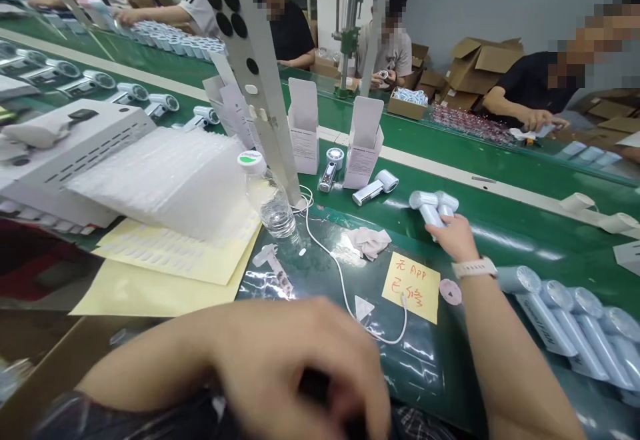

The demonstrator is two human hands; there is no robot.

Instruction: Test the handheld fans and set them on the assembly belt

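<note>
Right hand (453,237) at centre right grips two pale blue cylindrical handheld fans (433,208), long axes pointing up-frame; left hand (300,367), bottom centre, blurred, curled over something dark, grip indeterminate.

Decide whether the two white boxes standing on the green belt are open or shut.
Open. Both white boxes stand upright with top flaps raised. The right hand grips two fans nearby.

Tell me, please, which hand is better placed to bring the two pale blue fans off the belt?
The right hand: it is stretched out over the green belt and already grips the two pale blue fans. The left hand is low and close to the body, on something dark.
</note>
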